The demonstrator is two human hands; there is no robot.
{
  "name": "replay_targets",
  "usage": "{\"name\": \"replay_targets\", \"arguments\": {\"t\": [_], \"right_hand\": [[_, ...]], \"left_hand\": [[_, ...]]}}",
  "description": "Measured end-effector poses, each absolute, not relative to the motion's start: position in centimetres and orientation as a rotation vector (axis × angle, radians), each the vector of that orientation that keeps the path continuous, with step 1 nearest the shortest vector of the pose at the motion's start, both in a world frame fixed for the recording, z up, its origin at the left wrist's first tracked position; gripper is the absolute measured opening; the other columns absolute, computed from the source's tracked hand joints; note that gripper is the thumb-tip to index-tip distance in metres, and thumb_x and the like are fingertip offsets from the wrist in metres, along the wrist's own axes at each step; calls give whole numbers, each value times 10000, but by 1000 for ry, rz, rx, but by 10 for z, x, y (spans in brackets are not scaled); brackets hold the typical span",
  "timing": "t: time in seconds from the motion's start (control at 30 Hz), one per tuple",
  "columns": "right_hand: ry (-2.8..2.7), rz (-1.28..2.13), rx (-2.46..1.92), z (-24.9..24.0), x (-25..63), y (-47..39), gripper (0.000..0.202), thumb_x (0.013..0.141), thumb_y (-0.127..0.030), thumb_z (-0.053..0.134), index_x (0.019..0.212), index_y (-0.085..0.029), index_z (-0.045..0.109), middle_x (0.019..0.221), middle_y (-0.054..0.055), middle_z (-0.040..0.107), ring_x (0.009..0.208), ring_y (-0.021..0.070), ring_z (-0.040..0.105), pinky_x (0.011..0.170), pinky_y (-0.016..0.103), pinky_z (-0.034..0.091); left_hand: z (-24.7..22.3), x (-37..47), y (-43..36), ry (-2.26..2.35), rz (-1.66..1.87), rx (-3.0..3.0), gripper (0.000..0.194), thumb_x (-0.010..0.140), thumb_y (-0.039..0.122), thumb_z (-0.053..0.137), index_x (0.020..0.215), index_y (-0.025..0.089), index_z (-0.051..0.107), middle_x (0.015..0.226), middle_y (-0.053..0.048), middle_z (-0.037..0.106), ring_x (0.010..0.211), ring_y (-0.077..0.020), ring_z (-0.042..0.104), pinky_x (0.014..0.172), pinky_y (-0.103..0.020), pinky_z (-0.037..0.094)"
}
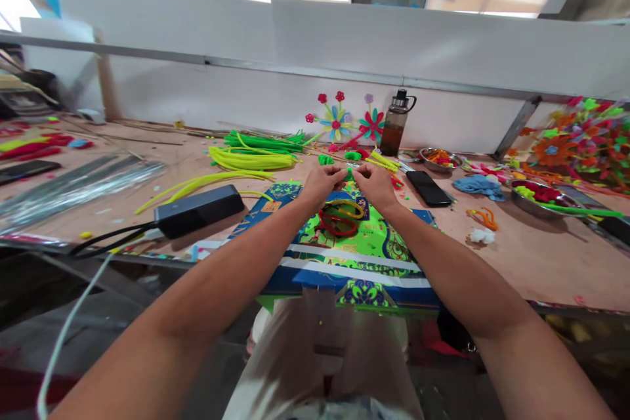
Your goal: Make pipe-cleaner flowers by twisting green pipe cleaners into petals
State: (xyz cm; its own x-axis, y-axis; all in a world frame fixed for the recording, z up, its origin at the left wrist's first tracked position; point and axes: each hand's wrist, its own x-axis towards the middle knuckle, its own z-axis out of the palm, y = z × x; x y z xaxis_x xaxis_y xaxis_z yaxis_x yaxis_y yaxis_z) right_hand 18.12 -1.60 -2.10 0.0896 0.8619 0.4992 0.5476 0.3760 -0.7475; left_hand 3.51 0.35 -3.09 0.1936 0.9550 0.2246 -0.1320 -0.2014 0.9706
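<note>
Nearest the lens, pale trousers (325, 354) and my two bare forearms ran out over the bench edge. My left hand (322, 185) and right hand (375, 185) met above the bright green-and-blue patterned mat (364, 256), each one's fingertips pinched shut on a small green fuzzy pipe-cleaner piece (349, 174) held between them, off the surface. Red-and-yellow handled scissors (340, 218) lay on the mat just under the hands. A black power bank (199, 210) with cables sat to the left, a black phone (428, 188) just right of the right hand. Yellow-green pipe-cleaner bundles (251, 159) lay behind, a dark water bottle (396, 122) by the wall. Risk, as I judged it: the piece was tiny and mostly hidden by fingers, so a slipped pinch could drop it onto the busy mat pattern, hard to spot again; the scissors sat close enough to snag a wrist.
</note>
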Motion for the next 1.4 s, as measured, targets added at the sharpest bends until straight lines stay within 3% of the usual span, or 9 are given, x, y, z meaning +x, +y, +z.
{"name": "replay_targets", "arguments": {"t": [0.2,0.37,0.5,0.67,0.97,1.23,1.4], "right_hand": [[-1532,418,-1285,-26,182,-12,144,761,-289,588,688,-170,619,617,2,630,600,140,569,599,259,427],[-1639,363,-1190,-24,180,-16,110,758,-270,578,706,-178,611,668,-5,634,623,126,551,614,252,426],[-1672,311,-1156,-25,179,-16,95,763,-268,599,769,-174,609,732,7,634,667,131,561,651,265,431],[-1668,309,-1193,-24,181,-18,78,766,-246,600,747,-173,620,706,7,633,659,137,554,654,272,424],[-1451,725,-1080,-26,183,-9,245,853,-425,495,884,-188,550,792,1,615,673,112,565,602,227,469],[-1593,714,-1056,-22,182,-13,223,766,-363,578,862,-167,619,791,5,634,689,115,555,635,235,474],[-1519,823,-1062,-21,183,-14,191,737,-351,600,776,-164,600,708,-17,598,625,98,519,618,236,450]], "left_hand": [[-35,36,5,807,1170,1260,318,695,437,751,792,143,678,718,-62,687,629,-132,631,590,-248,489],[-34,35,6,819,1223,1259,279,581,313,830,721,139,663,605,-5,619,552,-86,557,551,-211,449],[-32,33,4,912,1239,1463,220,626,310,780,725,141,680,548,22,577,487,-69,481,496,-201,389],[-32,35,2,996,1268,1582,210,629,295,763,753,152,673,577,26,608,509,-85,513,503,-203,395],[-29,32,8,782,1302,1411,216,643,259,743,802,161,634,637,17,634,555,-89,583,523,-194,404],[-32,29,13,763,1298,1514,217,615,260,756,763,159,635,634,17,623,546,-79,528,543,-210,413],[-29,27,13,779,1284,1636,286,608,313,780,801,165,629,678,-2,651,600,-106,570,562,-223,430]]}}
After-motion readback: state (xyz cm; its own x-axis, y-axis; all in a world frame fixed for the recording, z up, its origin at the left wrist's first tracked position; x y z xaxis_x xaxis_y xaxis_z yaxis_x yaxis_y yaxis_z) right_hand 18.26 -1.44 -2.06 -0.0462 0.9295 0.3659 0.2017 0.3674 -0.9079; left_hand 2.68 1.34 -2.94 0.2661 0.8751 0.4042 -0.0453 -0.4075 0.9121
